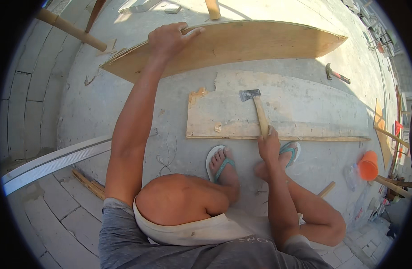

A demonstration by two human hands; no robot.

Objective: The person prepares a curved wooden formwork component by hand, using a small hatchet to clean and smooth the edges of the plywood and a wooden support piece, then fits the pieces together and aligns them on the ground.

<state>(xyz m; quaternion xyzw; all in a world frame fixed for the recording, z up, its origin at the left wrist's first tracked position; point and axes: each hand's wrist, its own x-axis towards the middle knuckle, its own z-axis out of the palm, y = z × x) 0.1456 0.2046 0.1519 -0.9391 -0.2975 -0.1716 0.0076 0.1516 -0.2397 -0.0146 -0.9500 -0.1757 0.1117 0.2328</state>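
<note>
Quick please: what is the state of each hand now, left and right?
Left hand: closed over the top edge of the tilted plywood board.
Right hand: closed around the wooden handle of the hatchet.

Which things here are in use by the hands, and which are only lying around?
In use:
- left hand gripping the upright plywood board
- right hand holding the hatchet
- flat cement-stained board under the hatchet

Lying about:
- claw hammer
- orange cup
- wooden pole
- white rail
</note>
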